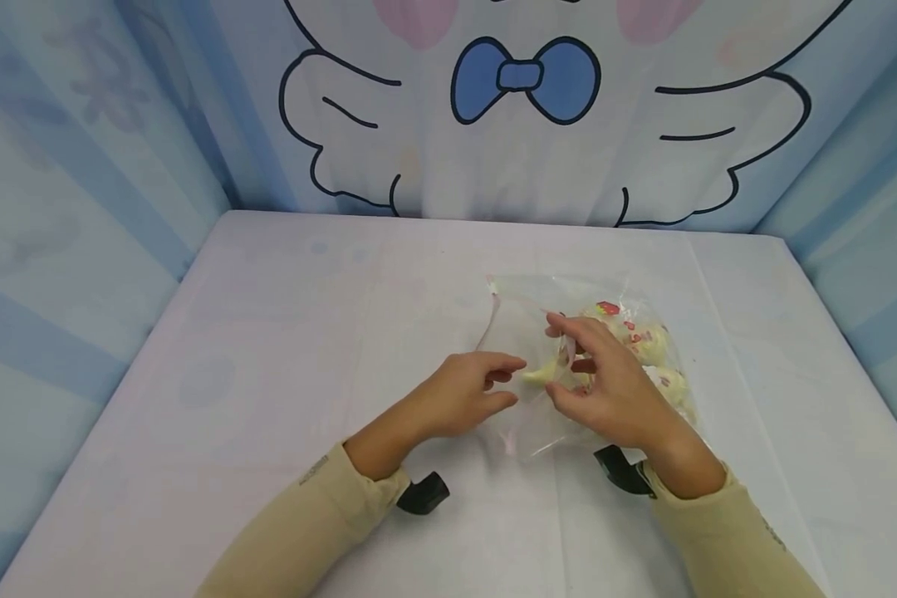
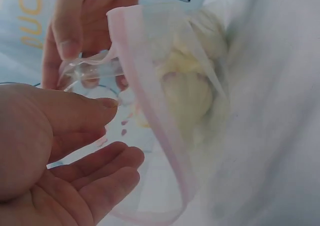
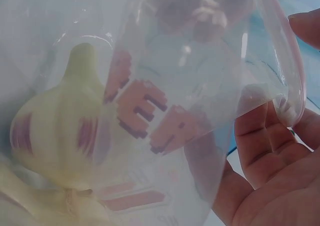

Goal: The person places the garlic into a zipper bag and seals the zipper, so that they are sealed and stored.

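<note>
Keep right hand (image 1: 613, 390) pinching the clear bag (image 1: 526, 320) rim (pink strip) at 12 o'clock. Bring left hand (image 1: 467, 394), relaxed, holding nothing, to the rim at 9 o'clock. Spread gently, garlic (image 3: 55, 131) inside.

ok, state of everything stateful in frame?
zip bag: lying on table, mouth open, zip strip unsealed
garlic bulbs: inside bag
right hand: pinching bag's rim
left hand: fingers relaxed at bag mouth, gripping nothing
</note>
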### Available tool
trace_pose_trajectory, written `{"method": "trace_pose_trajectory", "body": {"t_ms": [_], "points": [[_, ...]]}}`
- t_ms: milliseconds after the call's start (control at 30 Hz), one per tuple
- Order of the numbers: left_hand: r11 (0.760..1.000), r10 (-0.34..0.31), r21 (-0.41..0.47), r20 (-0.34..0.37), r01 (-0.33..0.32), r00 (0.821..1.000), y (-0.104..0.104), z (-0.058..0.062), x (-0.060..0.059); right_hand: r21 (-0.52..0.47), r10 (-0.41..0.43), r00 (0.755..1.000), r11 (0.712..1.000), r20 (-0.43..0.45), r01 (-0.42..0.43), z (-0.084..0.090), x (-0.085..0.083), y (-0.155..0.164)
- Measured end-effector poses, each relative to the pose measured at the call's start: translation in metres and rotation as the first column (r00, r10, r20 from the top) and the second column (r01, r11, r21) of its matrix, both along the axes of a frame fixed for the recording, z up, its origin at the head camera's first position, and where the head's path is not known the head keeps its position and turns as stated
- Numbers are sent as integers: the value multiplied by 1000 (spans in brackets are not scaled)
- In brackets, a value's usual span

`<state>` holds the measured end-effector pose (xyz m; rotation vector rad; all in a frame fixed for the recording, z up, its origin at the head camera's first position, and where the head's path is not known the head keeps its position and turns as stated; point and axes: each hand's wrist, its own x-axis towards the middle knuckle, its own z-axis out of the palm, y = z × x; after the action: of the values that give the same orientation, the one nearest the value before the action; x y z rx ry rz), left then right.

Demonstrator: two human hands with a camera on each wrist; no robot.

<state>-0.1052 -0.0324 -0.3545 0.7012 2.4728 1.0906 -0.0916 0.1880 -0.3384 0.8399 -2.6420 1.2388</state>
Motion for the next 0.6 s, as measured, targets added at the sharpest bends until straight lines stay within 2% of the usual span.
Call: {"method": "trace_pose_trajectory", "body": {"t_ms": [267, 433, 600], "points": [[993, 48, 102, 31, -50, 998, -15, 10, 0, -15, -11, 1000, 1000, 4, 11, 0, 0, 0], [979, 107, 179, -16, -102, 994, -27, 18, -4, -29, -39, 999, 999, 26, 40, 0, 0, -1], [960, 210, 205, -77, -190, 975, -38, 24, -15, -8, -60, 997, 998, 38, 61, -1, 0, -2]]}}
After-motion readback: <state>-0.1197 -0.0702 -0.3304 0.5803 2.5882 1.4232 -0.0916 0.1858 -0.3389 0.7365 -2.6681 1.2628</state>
